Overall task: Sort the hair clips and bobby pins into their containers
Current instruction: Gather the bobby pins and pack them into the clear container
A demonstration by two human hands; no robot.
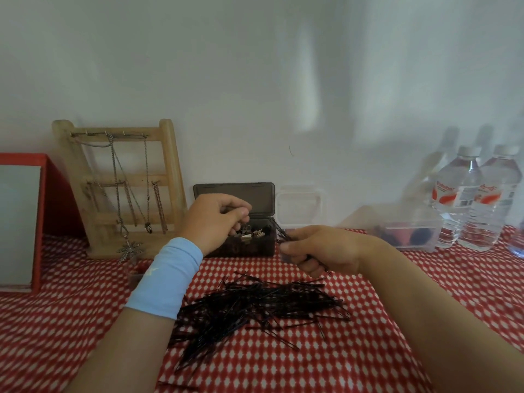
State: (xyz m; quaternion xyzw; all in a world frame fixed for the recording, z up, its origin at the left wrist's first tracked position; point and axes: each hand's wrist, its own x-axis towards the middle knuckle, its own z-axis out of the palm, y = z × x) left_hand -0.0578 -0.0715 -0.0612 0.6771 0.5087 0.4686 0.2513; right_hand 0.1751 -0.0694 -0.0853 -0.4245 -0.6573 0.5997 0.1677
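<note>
Right hand (317,251) grips a bundle of bobby pins (283,236) just beside the open dark box (243,248) | left hand (215,219) curled over that box, can't tell what it holds | loose pin pile (255,307) on red checked cloth (85,321)

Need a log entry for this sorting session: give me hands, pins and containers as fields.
left hand: fingers curled above the dark box, any held item unclear
right hand: grips a bunch of bobby pins
pin pile: loose on the checked cloth
dark box: lid up, small clips inside
clear container: right of the box, beside water bottles
</note>
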